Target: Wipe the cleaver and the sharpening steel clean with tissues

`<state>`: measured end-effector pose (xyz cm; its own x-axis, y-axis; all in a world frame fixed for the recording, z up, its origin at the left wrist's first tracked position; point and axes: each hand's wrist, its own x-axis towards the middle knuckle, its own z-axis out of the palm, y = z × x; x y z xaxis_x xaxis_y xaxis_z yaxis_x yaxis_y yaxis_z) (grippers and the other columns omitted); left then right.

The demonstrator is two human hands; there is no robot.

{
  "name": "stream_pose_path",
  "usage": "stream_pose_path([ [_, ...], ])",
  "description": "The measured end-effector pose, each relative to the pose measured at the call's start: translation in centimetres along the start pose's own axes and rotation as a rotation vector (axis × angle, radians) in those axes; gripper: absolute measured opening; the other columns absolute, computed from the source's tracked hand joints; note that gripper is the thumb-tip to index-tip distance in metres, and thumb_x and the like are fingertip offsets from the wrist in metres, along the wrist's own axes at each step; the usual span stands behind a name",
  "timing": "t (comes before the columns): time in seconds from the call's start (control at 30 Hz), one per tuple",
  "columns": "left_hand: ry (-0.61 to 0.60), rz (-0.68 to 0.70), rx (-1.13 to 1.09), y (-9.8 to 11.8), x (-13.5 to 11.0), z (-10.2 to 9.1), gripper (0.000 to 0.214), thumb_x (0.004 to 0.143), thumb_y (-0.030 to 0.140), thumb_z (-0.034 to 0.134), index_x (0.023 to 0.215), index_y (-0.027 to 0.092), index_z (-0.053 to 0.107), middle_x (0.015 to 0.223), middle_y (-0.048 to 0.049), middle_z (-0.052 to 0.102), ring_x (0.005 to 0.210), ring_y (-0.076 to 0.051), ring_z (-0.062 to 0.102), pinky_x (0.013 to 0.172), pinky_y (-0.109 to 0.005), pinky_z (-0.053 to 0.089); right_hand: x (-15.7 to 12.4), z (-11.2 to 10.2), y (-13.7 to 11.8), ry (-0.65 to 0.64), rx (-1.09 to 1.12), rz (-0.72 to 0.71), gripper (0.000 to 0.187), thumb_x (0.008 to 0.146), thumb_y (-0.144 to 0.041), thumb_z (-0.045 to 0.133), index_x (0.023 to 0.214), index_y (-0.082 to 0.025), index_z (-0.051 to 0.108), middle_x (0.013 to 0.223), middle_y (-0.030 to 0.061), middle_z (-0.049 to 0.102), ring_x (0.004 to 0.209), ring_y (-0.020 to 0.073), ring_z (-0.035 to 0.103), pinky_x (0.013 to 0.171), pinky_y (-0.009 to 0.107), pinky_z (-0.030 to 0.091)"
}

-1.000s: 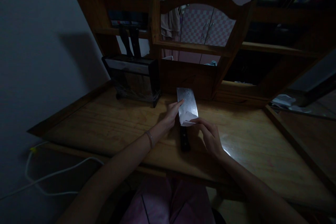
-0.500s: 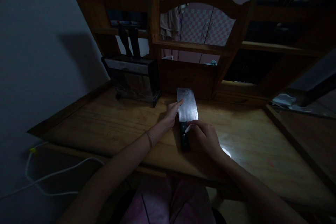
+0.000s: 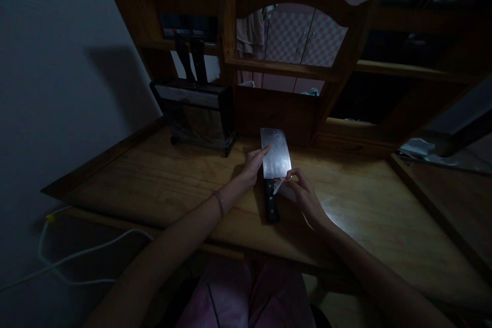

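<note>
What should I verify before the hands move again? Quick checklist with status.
1. Cleaver held: ok, left hand is at the blade's left edge.
2. White tissue in hand: ok, pinched in the right hand.
3. Right hand well away from the blade: not ok, its fingertips are right by the lower right corner.
4. Black handle free of fingers: ok, neither hand is wrapped around it.
5. Knife holder apart from both hands: ok.
6. Blade fully clean: cannot tell, picture too dim.
</note>
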<state>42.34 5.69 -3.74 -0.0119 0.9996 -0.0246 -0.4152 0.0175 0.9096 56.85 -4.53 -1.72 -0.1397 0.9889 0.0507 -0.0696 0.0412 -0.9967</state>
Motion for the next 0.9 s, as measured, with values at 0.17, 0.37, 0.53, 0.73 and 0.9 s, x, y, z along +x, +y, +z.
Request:
stream_pose_path([
  [0.17, 0.008, -0.025, 0.018, 0.0, -0.1, 0.1, 0.036, 0.065, 0.047, 0.076, 0.068, 0.014, 0.063, 0.065, -0.0003, 0.059, 0.057, -0.011, 0.048, 0.054, -0.024, 0.034, -0.1, 0.0, -0.4, -0.011, 0.078, 0.018, 0.013, 0.084, -0.029, 0.055, 0.090, -0.025, 0.044, 0.085, -0.0012, 0.069, 0.079, 0.0218, 0.066, 0.078, 0.034, 0.048],
  [0.37, -0.018, -0.028, -0.024, -0.2, -0.1, 0.0, 0.038, 0.062, 0.049, 0.078, 0.067, 0.015, 0.061, 0.063, 0.0003, 0.058, 0.056, -0.011, 0.049, 0.054, -0.024, 0.035, -0.1, 0.0, -0.6, 0.013, 0.046, 0.004, 0.010, 0.085, -0.029, 0.053, 0.088, -0.025, 0.045, 0.082, -0.0003, 0.070, 0.075, 0.0220, 0.066, 0.076, 0.036, 0.050],
  [0.53, -0.019, -0.021, 0.002, -0.4, 0.2, -0.2, 0.037, 0.064, 0.048, 0.076, 0.067, 0.014, 0.061, 0.065, -0.0004, 0.058, 0.057, -0.012, 0.049, 0.054, -0.024, 0.035, -0.2, -0.3, -0.6, 0.010, -0.051, -0.065, 0.005, 0.087, -0.028, 0.050, 0.089, -0.025, 0.046, 0.078, -0.0013, 0.066, 0.071, 0.0198, 0.063, 0.074, 0.033, 0.048],
  [0.73, -0.013, 0.009, -0.005, -0.6, 0.4, -0.3, 0.034, 0.065, 0.044, 0.077, 0.064, 0.014, 0.061, 0.064, 0.0001, 0.057, 0.056, -0.011, 0.047, 0.055, -0.025, 0.034, -0.2, -0.4, -0.8, 0.108, -0.273, -0.201, 0.004, 0.088, -0.026, 0.049, 0.086, -0.022, 0.049, 0.078, -0.0019, 0.058, 0.068, 0.0158, 0.055, 0.060, 0.024, 0.040],
  [0.9, -0.019, 0.010, 0.007, -0.6, 0.3, -0.3, 0.032, 0.067, 0.044, 0.076, 0.068, 0.014, 0.064, 0.068, -0.0011, 0.060, 0.060, -0.012, 0.050, 0.057, -0.024, 0.035, -0.5, -0.2, -1.4, 0.156, -0.274, -0.280, 0.001, 0.090, -0.022, 0.048, 0.089, -0.022, 0.049, 0.077, -0.0028, 0.054, 0.064, 0.0136, 0.053, 0.058, 0.023, 0.039],
])
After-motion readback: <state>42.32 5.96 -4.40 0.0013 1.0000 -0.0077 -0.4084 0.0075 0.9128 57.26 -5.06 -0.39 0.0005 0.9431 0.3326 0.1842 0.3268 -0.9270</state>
